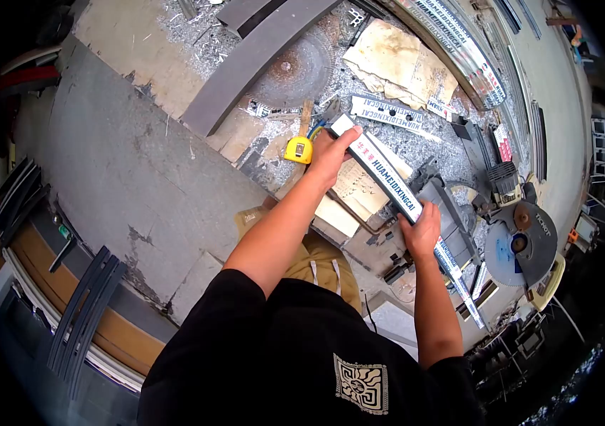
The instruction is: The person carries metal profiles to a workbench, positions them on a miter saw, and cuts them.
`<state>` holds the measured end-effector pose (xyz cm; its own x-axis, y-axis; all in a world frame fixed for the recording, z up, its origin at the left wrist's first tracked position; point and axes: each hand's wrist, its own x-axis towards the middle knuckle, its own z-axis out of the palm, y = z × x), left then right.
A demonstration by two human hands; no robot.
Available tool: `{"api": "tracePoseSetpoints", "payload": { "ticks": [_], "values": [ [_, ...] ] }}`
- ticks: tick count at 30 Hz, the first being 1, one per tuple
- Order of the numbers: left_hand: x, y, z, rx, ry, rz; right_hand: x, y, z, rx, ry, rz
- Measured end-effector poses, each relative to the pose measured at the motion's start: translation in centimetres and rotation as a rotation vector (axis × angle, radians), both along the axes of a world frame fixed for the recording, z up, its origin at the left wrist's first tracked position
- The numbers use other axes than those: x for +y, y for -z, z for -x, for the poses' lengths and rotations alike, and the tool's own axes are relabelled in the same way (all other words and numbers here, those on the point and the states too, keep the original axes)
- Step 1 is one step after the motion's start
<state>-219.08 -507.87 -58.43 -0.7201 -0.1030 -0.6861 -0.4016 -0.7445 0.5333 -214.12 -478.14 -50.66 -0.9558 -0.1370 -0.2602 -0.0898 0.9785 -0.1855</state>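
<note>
A long dark metal profile [385, 172] with white printed film along its top runs slantwise across the workbench. My left hand [329, 157] is closed around its upper end, with the thumb on the film. Farther along, my right hand [421, 228] grips the same profile from the near side. Close to my left hand lies a yellow tape measure [299, 149]. Beneath the profile is a sheet of paper with handwriting [359, 188]. A shorter film-covered offcut [391, 113] with dark holes rests just beyond it.
A miter saw with a large round blade [519, 245] stands at right. A loose circular blade [288, 67] lies partly under a grey profile [253, 64]. Metal shavings, a stained cardboard piece [394, 57] and bundled profiles [458, 50] cover the far bench. More dark strips [86, 319] are at lower left.
</note>
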Motion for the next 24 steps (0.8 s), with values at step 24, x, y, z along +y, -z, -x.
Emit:
{"api": "tracePoseSetpoints", "payload": {
  "ticks": [24],
  "values": [
    [-0.2,0.2,-0.1,0.029,0.01,0.004,0.0,1.3,0.0,0.069,-0.077,-0.088]
  ]
}}
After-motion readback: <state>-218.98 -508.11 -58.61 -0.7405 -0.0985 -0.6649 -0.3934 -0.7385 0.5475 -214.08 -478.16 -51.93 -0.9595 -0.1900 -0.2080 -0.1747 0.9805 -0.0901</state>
